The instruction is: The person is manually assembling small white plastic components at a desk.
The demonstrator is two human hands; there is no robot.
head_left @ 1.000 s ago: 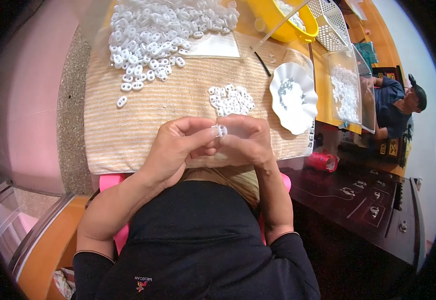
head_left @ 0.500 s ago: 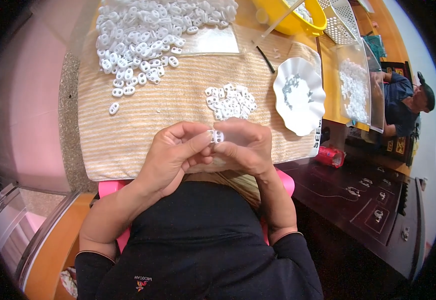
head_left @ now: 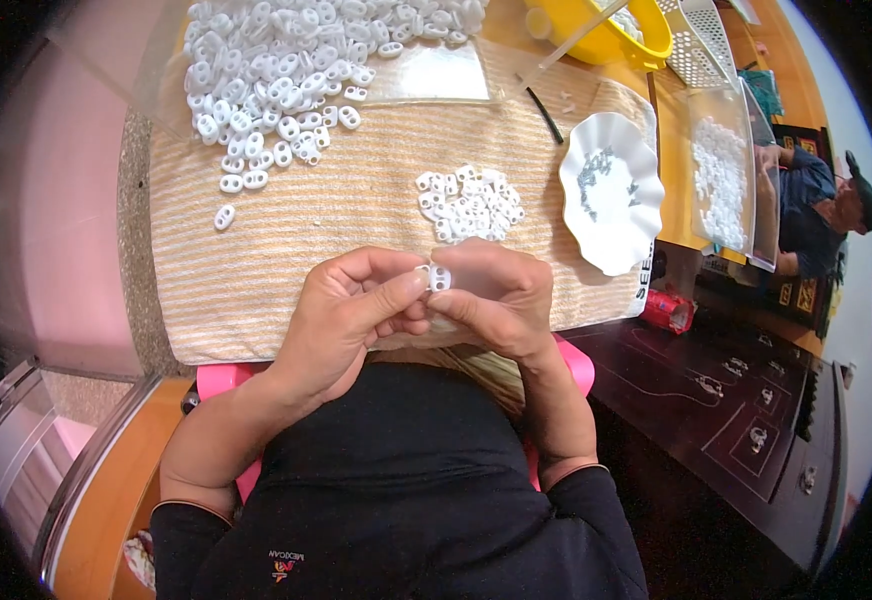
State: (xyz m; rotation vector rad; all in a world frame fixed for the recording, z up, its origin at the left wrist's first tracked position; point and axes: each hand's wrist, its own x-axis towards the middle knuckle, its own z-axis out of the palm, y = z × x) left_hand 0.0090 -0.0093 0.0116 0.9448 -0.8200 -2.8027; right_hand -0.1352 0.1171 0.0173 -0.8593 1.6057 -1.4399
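Both hands meet over the lap: the left hand [head_left: 341, 315] and right hand [head_left: 496, 295] pinch one small white two-hole plastic piece [head_left: 437, 277] between fingertips, held close for working. Just beyond lies a small pile of pieces [head_left: 468, 202]; farther left, the large heap [head_left: 286, 60]; right, a white scalloped dish [head_left: 611, 195].

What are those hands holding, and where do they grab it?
A small white plastic piece, pinched at its left end by the left hand and from the right by the right hand.

clear plastic bag [head_left: 434, 72] flat at the towel's far edge; small red printed can [head_left: 667, 309] right of the towel
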